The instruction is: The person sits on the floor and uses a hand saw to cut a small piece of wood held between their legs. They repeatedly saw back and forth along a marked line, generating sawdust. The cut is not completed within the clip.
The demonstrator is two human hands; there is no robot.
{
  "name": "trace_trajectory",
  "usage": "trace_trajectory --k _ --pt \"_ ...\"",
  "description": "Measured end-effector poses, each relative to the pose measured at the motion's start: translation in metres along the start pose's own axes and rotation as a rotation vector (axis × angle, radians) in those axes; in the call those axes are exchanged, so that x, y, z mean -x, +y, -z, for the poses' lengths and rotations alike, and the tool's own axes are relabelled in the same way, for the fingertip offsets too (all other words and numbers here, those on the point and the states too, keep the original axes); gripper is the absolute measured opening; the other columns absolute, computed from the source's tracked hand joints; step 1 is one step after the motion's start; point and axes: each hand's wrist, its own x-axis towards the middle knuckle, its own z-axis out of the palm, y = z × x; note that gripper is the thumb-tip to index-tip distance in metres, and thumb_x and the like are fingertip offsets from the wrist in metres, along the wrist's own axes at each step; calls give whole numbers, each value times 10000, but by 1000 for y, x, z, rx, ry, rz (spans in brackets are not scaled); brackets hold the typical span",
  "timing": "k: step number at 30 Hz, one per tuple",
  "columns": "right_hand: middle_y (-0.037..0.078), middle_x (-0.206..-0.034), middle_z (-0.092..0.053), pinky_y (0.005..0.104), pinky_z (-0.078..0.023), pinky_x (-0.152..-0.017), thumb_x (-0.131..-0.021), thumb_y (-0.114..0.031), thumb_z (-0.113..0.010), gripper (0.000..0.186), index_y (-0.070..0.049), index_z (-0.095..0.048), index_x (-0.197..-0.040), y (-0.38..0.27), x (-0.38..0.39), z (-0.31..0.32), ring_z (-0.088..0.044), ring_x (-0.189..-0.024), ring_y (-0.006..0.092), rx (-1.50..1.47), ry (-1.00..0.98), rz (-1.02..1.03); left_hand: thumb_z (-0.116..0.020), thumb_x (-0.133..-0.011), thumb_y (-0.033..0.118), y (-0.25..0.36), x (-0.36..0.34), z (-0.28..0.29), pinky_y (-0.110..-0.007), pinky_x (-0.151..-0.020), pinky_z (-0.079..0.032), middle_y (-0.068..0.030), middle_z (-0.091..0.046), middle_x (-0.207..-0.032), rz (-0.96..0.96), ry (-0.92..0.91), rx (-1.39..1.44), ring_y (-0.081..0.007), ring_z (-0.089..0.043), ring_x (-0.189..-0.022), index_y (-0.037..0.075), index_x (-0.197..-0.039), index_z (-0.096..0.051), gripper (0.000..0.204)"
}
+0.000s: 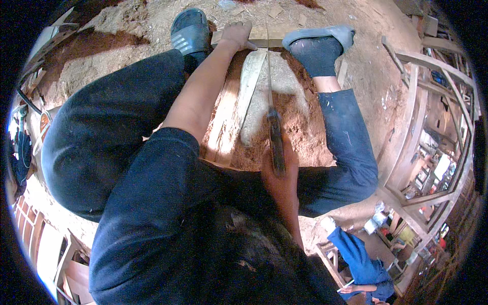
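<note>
Well, someone sits low over the earthy ground with both knees bent out to the sides; the right hand is wrapped tightly round the dark handle of a saw, close to the body, while its narrow blade points straight away and crosses a timber at the far end; the timber lies crosswise between the two feet; the left hand is laid over it just left of the blade, thumb set apart from the fingers, though whether it grips the wood or simply presses on it I cannot tell.

On the far left foot is a dark sandal, its strap bearing a row of pale stripes; the right foot wears a dark sock and a grey sandal; across the front of the dark shirt runs a faint pale patch, too blurred to say if it is print or dust.

Between the legs a sunlit board runs from near to far; reddish sawdust lies to its right; off to the right stands a wooden frame; near right, behind, another person in blue clothing bends at something I cannot make out.
</note>
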Motion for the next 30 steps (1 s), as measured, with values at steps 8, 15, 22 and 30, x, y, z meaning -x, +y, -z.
trace_trajectory --k 8,15,22,30 --pt "201 -1114 -626 318 -480 -868 -852 -36 -541 549 39 -405 -1379 7 8 2 -625 -986 219 -89 -47 -193 -789 -631 586 -4 -7 -4 -471 -949 -450 -187 -606 -1188 -8 -21 -24 -348 -566 -1144 64 -1224 -507 839" --pt "198 -1050 -644 348 -498 -818 -871 -50 -540 517 13 -425 -1371 17 6 -11 -640 -922 271 -67 24 -29 -774 -644 599 -5 1 -1 -465 -954 -450 -232 -575 -1225 -62 73 -19 -393 -543 -1159 49 -1271 -455 893" --pt "248 -1189 -599 344 -462 -929 -830 -19 -573 577 7 -408 -1382 21 3 -8 -605 -1112 311 -118 -65 -5 -772 -637 615 -11 -11 -9 -469 -967 -450 -240 -565 -1225 -1 -63 46 -408 -536 -1163 54 -1266 -454 900" --pt "197 -904 -658 352 -524 -743 -828 -11 -539 576 -66 -432 -1391 35 -2 -2 -671 -795 304 -85 19 -37 -720 -679 657 -14 -14 -7 -473 -964 -454 -238 -562 -1239 -80 -10 6 -399 -516 -1195 35 -1290 -444 914"
